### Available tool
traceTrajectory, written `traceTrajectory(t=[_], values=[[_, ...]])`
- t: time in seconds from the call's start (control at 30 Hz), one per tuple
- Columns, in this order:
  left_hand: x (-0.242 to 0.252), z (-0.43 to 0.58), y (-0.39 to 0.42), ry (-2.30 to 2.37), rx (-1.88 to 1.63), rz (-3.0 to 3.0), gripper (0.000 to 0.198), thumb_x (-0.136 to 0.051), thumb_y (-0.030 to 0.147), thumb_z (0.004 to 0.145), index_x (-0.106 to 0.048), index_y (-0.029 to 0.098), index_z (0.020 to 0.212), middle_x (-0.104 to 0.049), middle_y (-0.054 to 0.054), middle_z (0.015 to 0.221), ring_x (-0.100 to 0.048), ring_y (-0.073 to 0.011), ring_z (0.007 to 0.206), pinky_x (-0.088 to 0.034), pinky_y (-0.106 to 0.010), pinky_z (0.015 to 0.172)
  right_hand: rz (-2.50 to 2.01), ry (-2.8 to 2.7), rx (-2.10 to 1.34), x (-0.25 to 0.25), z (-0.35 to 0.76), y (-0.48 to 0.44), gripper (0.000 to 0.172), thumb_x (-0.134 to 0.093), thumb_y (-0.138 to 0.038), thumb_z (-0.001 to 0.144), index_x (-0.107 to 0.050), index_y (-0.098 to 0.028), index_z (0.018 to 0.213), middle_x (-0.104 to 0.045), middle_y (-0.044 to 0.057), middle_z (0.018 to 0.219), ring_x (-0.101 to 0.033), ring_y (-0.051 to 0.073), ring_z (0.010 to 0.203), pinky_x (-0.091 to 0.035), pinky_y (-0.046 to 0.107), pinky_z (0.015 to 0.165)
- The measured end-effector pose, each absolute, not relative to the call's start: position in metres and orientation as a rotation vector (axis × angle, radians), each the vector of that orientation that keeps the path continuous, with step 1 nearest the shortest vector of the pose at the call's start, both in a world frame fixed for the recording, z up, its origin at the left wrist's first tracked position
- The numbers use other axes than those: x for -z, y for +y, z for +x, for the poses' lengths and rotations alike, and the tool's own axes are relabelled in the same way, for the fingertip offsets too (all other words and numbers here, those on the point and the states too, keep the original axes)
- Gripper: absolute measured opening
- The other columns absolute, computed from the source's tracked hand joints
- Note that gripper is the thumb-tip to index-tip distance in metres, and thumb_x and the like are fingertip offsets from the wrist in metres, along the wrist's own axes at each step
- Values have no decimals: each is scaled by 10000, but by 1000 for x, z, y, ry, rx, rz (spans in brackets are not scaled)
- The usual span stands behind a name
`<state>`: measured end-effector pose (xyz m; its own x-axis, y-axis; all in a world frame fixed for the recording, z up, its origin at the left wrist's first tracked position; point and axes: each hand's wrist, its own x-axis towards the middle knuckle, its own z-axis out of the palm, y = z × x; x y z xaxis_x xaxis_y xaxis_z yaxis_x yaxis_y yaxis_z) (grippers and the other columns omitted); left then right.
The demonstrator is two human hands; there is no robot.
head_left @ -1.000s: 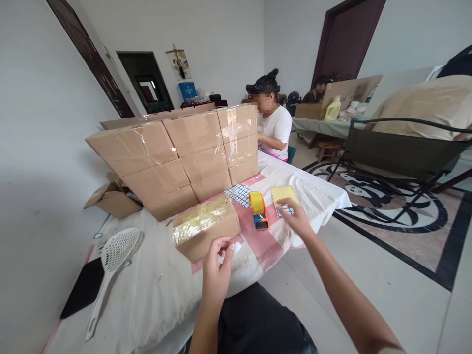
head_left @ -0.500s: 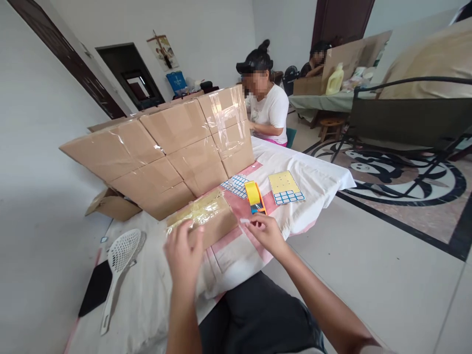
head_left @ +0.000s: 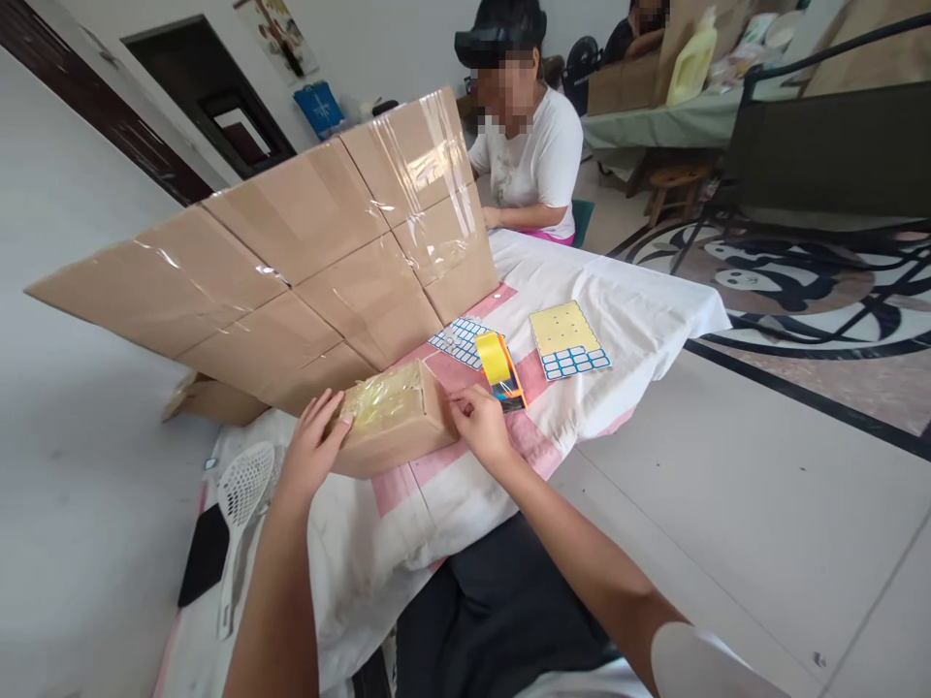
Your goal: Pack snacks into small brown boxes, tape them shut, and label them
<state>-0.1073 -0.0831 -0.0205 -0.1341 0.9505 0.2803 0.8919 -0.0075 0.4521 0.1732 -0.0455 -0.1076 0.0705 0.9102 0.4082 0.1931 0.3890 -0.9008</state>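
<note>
A small cardboard box (head_left: 397, 441), its top covered in shiny clear and yellowish tape, stands on the cloth in front of me. My left hand (head_left: 312, 436) grips its left end, with the thumb over the top edge. At the right end of the box, my right hand (head_left: 476, 417) is closed in a pinch, its fingertips close against the cardboard. The small white label seen earlier in that pinch is mostly hidden by the fingers. Just beyond my right hand lies an orange tape dispenser (head_left: 513, 383) with a yellow roll (head_left: 495, 359).
A wall of taped cardboard boxes (head_left: 341, 242) rises behind the small box. Label sheets (head_left: 567, 334) lie to the right and partly behind the dispenser. A white slotted skimmer (head_left: 243, 490) and a black flat item (head_left: 204, 557) lie left. Another person (head_left: 534, 165) sits across the table.
My left hand has come down onto the box's left end. My right hand has brought the white label to the box's right end. The box has turned slightly, and the view has shifted.
</note>
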Motion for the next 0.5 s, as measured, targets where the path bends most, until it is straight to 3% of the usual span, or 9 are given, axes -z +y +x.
traceTrajectory(t=[0.23,0.5], values=[[24,-113,-79,2113,-852,2049,580,-493,599,954,-582,290,1437,-460,-39,1608,-337,-264,1537,-220,-504,1299,-1237,-1409,-809,106,162,-41,216,-642,-140,858,-797,-231,977,-812,36,996,-753,232,873,-568,336,833],[24,-111,-81,2132,-811,2046,609,-461,616,958,-565,275,1451,-445,-56,1617,-326,-275,1541,-230,-515,1294,-1208,-1450,-831,106,156,-46,353,-605,-44,822,-816,-253,1012,-807,25,1103,-766,241,1023,-586,360,958]])
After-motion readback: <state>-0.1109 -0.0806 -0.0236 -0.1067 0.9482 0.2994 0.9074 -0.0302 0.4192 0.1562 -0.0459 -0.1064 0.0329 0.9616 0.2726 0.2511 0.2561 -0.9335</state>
